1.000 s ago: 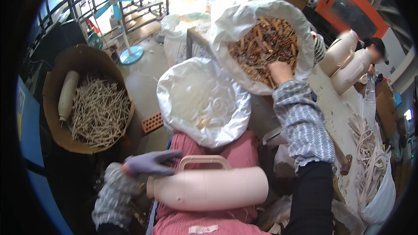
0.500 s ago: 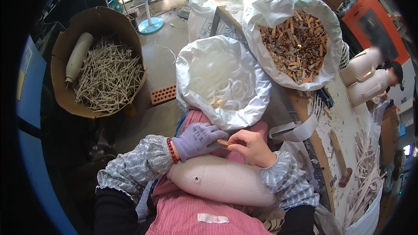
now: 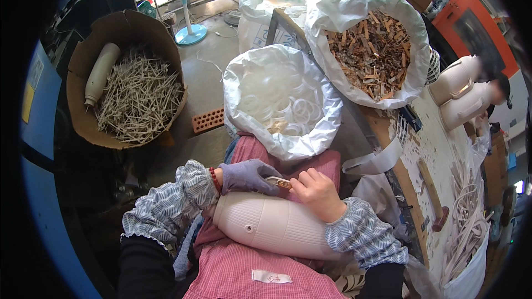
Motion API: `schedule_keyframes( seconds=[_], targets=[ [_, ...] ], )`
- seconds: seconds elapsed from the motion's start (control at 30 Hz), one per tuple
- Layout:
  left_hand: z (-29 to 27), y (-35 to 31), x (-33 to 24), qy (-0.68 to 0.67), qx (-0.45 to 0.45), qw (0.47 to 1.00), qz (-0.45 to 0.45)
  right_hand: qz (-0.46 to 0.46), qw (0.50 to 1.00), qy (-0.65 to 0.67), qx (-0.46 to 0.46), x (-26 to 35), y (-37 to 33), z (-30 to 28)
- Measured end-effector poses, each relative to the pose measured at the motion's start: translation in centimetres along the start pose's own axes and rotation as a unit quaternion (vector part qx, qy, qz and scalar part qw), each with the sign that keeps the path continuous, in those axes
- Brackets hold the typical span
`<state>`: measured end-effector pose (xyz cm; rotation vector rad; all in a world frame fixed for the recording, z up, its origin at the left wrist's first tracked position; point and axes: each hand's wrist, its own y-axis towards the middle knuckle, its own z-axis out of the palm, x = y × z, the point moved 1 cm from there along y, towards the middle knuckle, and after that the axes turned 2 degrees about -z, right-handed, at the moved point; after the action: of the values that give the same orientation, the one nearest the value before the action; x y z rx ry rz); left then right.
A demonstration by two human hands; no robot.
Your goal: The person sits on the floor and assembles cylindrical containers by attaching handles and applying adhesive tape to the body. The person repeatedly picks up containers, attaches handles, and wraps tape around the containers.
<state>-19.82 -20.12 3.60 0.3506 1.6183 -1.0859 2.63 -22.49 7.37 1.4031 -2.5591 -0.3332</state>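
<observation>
A long cream ribbed plastic shell (image 3: 271, 226) lies across my lap on a red checked apron (image 3: 260, 274). My left hand (image 3: 248, 177), in a purple-grey glove, rests on the shell's upper end and touches a small brown wooden piece (image 3: 280, 183). My bare right hand (image 3: 317, 194) pinches that same piece from the right, just above the shell. Both hands meet at the piece, over the top edge of the shell.
A white bag of pale plastic rings (image 3: 282, 99) stands just ahead of my knees. Behind it is a white bag of brown wooden pieces (image 3: 371, 44). A cardboard tub of pale sticks (image 3: 130, 91) sits left. A workbench (image 3: 438, 149) with a mallet (image 3: 432, 194) and more shells (image 3: 460, 91) is at right.
A second ago my right hand reached into the bag of wooden pieces; it has come back to my lap with a piece. My left hand moved onto the shell's end.
</observation>
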Motion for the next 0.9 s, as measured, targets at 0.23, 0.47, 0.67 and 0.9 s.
schedule_keyframes(
  seconds=[0.23, 0.47, 0.67, 0.9],
  targets=[
    [0.0, 0.9, 0.4, 0.007, -0.026, 0.997, -0.075, -0.013, 1.000, 0.001, -0.016, 0.5, -0.1, 0.8],
    [0.9, 0.9, -1.2, 0.026, -0.061, 0.995, -0.077, 0.042, 0.991, 0.028, -0.127, -9.2, 2.9, -2.0],
    [0.8, -2.5, -4.5, 0.179, -0.081, 0.971, 0.134, 0.411, 0.889, -0.197, -0.030, -26.7, 6.8, -3.3],
    [1.2, -6.6, -6.6, 0.406, -0.109, 0.843, 0.336, 0.426, 0.893, -0.052, -0.131, -30.5, 4.9, -3.7]
  ],
)
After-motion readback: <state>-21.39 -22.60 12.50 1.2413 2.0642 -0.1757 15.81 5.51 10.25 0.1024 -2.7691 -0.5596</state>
